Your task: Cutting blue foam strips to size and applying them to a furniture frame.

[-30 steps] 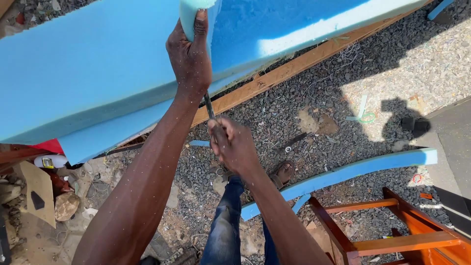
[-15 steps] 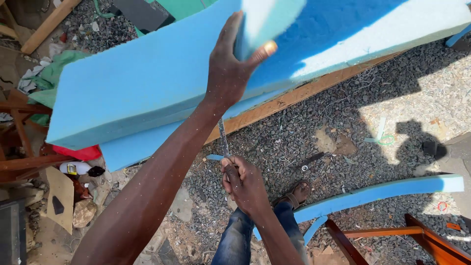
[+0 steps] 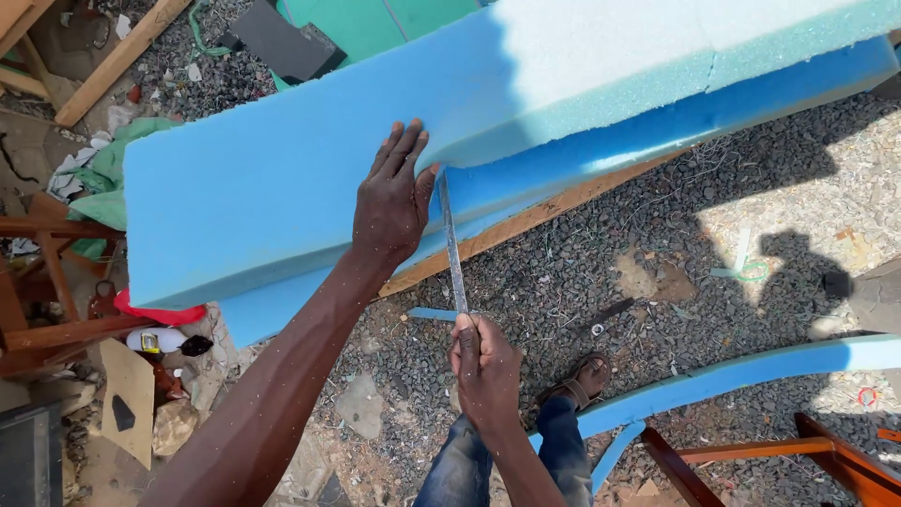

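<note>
- Looking down from head height onto a gravel yard, with a thick blue foam slab (image 3: 282, 178) stretching from the left of the frame up to the upper right, its far end bleached pale by sunlight.
- Resting, seemingly, on a second blue foam layer (image 3: 657, 131) and a long wooden plank (image 3: 526, 223) running diagonally beneath, probably keeping the foam off the stones.
- Pressing flat on the slab's top face near its front edge, centre of frame: left hand (image 3: 394, 202), fingers (image 3: 405, 145) spread slightly and laid out straight, thumb out toward the blade, likely steadying the foam beside the cut.
- Gripping the lower end of a long narrow metal blade (image 3: 453, 246), just below centre: right hand (image 3: 483, 371), fingers curled tight in a closed fist around it, forefinger lying along the top.
- Pointing up and away, the blade tip entering the slab's front edge just beside the left thumb, at a slit already opened there.
- Lying along the lower right: a curved strip of blue foam (image 3: 751, 371), crossing above a sandalled foot (image 3: 582, 380) and a jeans-clad leg.
- Showing at lower right, part of an orange-brown wooden frame (image 3: 826, 460).
- Sitting at left: wooden furniture pieces (image 3: 47, 282), a red cloth (image 3: 155, 313), a small white bottle (image 3: 160, 340) and green cloth scraps (image 3: 113, 183).
</note>
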